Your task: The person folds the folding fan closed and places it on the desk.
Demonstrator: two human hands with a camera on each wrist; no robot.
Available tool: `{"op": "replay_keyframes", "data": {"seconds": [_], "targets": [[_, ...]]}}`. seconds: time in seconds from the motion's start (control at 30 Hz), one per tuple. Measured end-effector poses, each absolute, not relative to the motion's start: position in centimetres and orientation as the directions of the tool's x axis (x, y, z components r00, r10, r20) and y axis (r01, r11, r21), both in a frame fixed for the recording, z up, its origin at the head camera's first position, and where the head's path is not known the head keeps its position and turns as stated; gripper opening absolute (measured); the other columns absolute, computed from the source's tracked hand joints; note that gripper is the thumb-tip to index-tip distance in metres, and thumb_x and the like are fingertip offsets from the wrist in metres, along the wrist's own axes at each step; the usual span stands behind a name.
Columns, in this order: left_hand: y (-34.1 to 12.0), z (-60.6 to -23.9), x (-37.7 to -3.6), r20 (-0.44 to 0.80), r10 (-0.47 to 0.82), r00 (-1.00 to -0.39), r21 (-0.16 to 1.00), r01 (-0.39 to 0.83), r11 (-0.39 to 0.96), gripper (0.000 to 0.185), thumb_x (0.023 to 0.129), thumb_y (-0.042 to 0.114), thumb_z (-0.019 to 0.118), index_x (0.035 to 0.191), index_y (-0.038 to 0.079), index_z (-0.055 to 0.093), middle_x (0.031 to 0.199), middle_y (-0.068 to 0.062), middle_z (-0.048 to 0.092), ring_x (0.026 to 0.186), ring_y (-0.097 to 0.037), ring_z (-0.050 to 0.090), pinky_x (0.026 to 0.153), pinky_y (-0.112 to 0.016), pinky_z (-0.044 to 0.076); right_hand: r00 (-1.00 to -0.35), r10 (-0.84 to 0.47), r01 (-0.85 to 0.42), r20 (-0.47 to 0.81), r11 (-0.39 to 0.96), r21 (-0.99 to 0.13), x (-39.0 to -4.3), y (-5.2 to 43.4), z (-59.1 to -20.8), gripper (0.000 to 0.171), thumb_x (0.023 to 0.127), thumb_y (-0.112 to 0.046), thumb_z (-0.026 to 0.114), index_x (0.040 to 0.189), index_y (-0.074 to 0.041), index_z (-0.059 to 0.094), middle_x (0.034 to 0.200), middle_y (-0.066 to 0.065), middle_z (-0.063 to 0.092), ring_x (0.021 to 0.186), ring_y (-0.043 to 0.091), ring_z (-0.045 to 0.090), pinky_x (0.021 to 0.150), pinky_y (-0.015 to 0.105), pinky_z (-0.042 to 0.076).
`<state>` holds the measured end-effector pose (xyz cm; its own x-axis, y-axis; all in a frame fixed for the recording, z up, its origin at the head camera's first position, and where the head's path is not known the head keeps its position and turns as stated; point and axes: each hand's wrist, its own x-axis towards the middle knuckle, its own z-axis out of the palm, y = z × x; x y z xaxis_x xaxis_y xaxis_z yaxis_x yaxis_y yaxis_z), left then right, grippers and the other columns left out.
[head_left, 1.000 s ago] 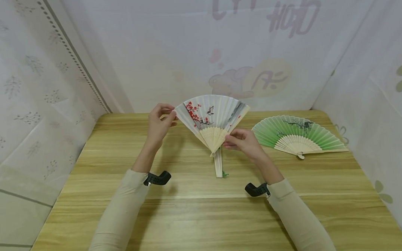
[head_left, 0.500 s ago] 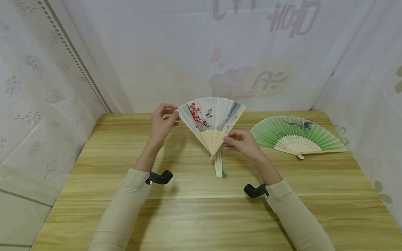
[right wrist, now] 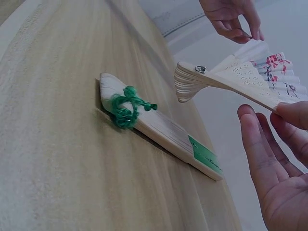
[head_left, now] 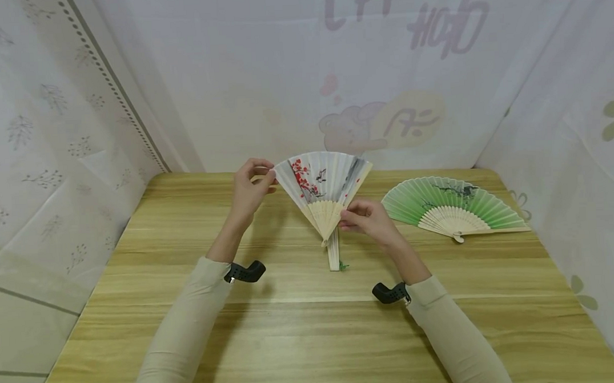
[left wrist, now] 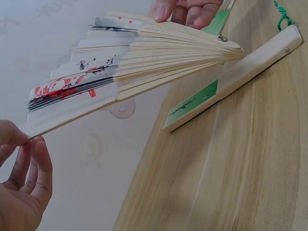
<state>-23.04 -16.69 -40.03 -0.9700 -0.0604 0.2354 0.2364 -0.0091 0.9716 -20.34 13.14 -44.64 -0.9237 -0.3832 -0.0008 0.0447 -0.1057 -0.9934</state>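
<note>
A white folding fan (head_left: 324, 182) with red blossoms and a bird is held partly spread above the table, its pivot end pointing down. My left hand (head_left: 250, 188) pinches the upper corner of its left guard between thumb and fingers. With thumb and fingertips my right hand (head_left: 367, 218) grips the right guard lower down, near the bare ribs. Beneath it a folded fan (right wrist: 159, 127) with green cloth and a green cord lies on the table, its far part hidden behind the white fan in the head view.
A green folding fan (head_left: 448, 202) lies spread on the wooden table (head_left: 313, 340) at the right, near the back. Printed curtains (head_left: 230, 92) stand behind the table and on both sides.
The white fan has narrowed somewhat and sunk slightly. My left hand has shifted a little to the right with its corner; the fans on the table stay where they were.
</note>
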Motion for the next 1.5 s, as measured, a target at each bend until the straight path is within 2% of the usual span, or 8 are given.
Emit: {"op": "replay_keyframes", "data": {"seconds": [0.17, 0.4, 0.7, 0.87, 0.93, 1.1, 1.3, 1.5], "targets": [[-16.8, -40.3, -23.1, 0.235, -0.052, -0.971, 0.972, 0.236, -0.005, 0.022, 0.099, -0.001, 0.062, 0.118, -0.011, 0.057, 0.101, -0.019, 0.060, 0.086, -0.038, 0.066, 0.074, -0.034, 0.061, -0.928, -0.373, 0.062, -0.016, -0.113, -0.992, -20.2, 13.1, -44.8, 0.016, 0.099, 0.001, 0.065, 0.102, 0.017, 0.063, 0.094, 0.021, 0.068, 0.088, 0.034, 0.071, 0.088, 0.050, 0.056], [-16.9, -40.3, -22.7, 0.220, -0.046, -0.974, 0.976, 0.219, 0.008, 0.021, 0.099, -0.002, 0.062, 0.118, -0.010, 0.058, 0.099, -0.016, 0.059, 0.086, -0.040, 0.067, 0.077, -0.043, 0.061, -0.926, -0.377, 0.060, -0.011, -0.119, -0.991, -20.2, 13.3, -44.8, 0.019, 0.099, -0.001, 0.066, 0.103, 0.018, 0.062, 0.094, 0.022, 0.068, 0.088, 0.035, 0.071, 0.089, 0.052, 0.055], [-16.5, -40.2, -22.7, 0.214, -0.045, -0.976, 0.977, 0.214, 0.004, 0.019, 0.099, -0.003, 0.062, 0.117, -0.009, 0.058, 0.100, -0.017, 0.059, 0.089, -0.045, 0.065, 0.072, -0.034, 0.061, -0.928, -0.373, 0.066, -0.023, -0.104, -0.992, -20.3, 13.5, -44.8, 0.019, 0.099, -0.001, 0.066, 0.104, 0.017, 0.063, 0.094, 0.022, 0.067, 0.090, 0.039, 0.069, 0.088, 0.050, 0.055], [-16.2, -40.0, -22.8, 0.221, -0.036, -0.975, 0.975, 0.221, 0.016, 0.021, 0.100, -0.001, 0.063, 0.118, -0.009, 0.058, 0.102, -0.019, 0.060, 0.083, -0.031, 0.068, 0.076, -0.040, 0.061, -0.928, -0.373, 0.064, -0.023, -0.097, -0.993, -20.3, 13.4, -44.7, 0.017, 0.099, -0.001, 0.066, 0.104, 0.016, 0.063, 0.093, 0.021, 0.067, 0.088, 0.034, 0.070, 0.086, 0.045, 0.058], [-16.1, -40.0, -22.8, 0.221, -0.035, -0.975, 0.975, 0.220, 0.022, 0.021, 0.100, 0.000, 0.063, 0.119, -0.009, 0.058, 0.103, -0.019, 0.060, 0.083, -0.029, 0.068, 0.078, -0.045, 0.060, -0.927, -0.375, 0.064, -0.023, -0.098, -0.993, -20.3, 13.4, -44.7, 0.016, 0.099, 0.000, 0.065, 0.104, 0.016, 0.063, 0.093, 0.021, 0.067, 0.087, 0.032, 0.071, 0.085, 0.044, 0.058], [-15.9, -40.0, -22.8, 0.212, -0.039, -0.976, 0.977, 0.212, 0.017, 0.020, 0.100, 0.000, 0.063, 0.118, -0.007, 0.059, 0.103, -0.018, 0.060, 0.085, -0.035, 0.067, 0.079, -0.047, 0.060, -0.927, -0.375, 0.062, -0.020, -0.099, -0.993, -20.3, 13.4, -44.6, 0.017, 0.099, 0.000, 0.066, 0.104, 0.015, 0.064, 0.093, 0.021, 0.067, 0.087, 0.033, 0.071, 0.084, 0.043, 0.058], [-15.7, -40.1, -23.0, 0.215, -0.036, -0.976, 0.977, 0.215, 0.011, 0.018, 0.100, -0.001, 0.063, 0.117, -0.006, 0.059, 0.101, -0.016, 0.060, 0.078, -0.021, 0.067, 0.076, -0.042, 0.061, -0.927, -0.375, 0.065, -0.023, -0.101, -0.993, -20.3, 13.3, -44.7, 0.017, 0.098, 0.000, 0.067, 0.105, 0.015, 0.064, 0.093, 0.019, 0.068, 0.086, 0.030, 0.071, 0.086, 0.046, 0.057], [-15.4, -40.0, -23.0, 0.220, -0.039, -0.975, 0.975, 0.220, 0.009, 0.018, 0.099, -0.002, 0.063, 0.116, -0.006, 0.060, 0.100, -0.017, 0.060, 0.079, -0.025, 0.067, 0.071, -0.033, 0.061, -0.928, -0.373, 0.057, -0.015, -0.101, -0.993, -20.3, 13.1, -44.8, 0.016, 0.098, 0.000, 0.067, 0.104, 0.015, 0.064, 0.092, 0.018, 0.068, 0.083, 0.025, 0.071, 0.088, 0.052, 0.055]]}}
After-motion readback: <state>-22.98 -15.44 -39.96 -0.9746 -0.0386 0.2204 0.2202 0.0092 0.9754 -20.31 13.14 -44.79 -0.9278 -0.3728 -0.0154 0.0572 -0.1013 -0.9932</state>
